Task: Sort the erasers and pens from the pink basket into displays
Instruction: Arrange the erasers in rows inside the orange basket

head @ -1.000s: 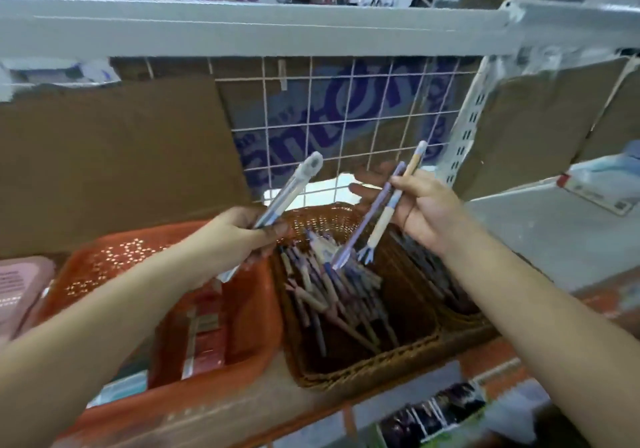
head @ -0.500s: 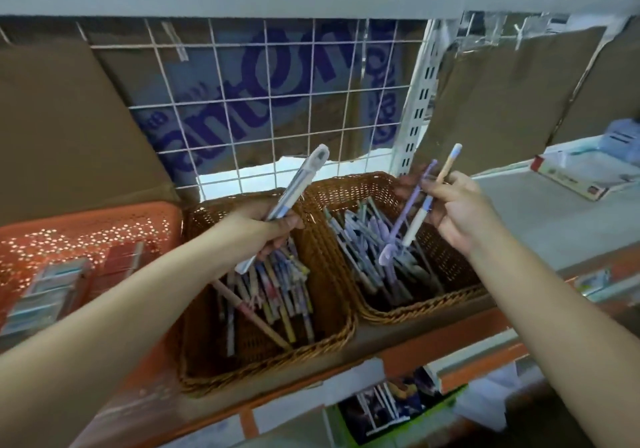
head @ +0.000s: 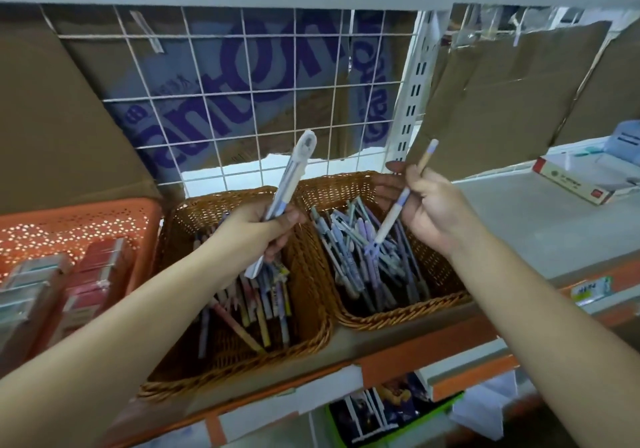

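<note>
Packs of boxed stock fill the orange basket (head: 69, 222) far out beyond the left hand (head: 256, 225), away from both hands. That hand has its fingers curled round a pale wrapped pen (head: 294, 173), held steeply so the top stands clear above the knuckles and the lower end hangs over the left wicker basket (head: 304, 274) directly beneath. Most likely it is parked there in reserve, out of the way, while the other hand works.

Loose pens of mixed colours lie under the left wrist. Those under the right hand (head: 433, 212), in the right wicker basket (head: 436, 267), are mostly lilac and grey.

The right hand pinches a cream-and-lilac pen (head: 391, 219) between thumb and fingers, its forked lower end aimed down into that pile. Its colours suit this display, which probably explains the choice; a short lowering and release should finish it. No pink basket or erasers can be made out.
</note>
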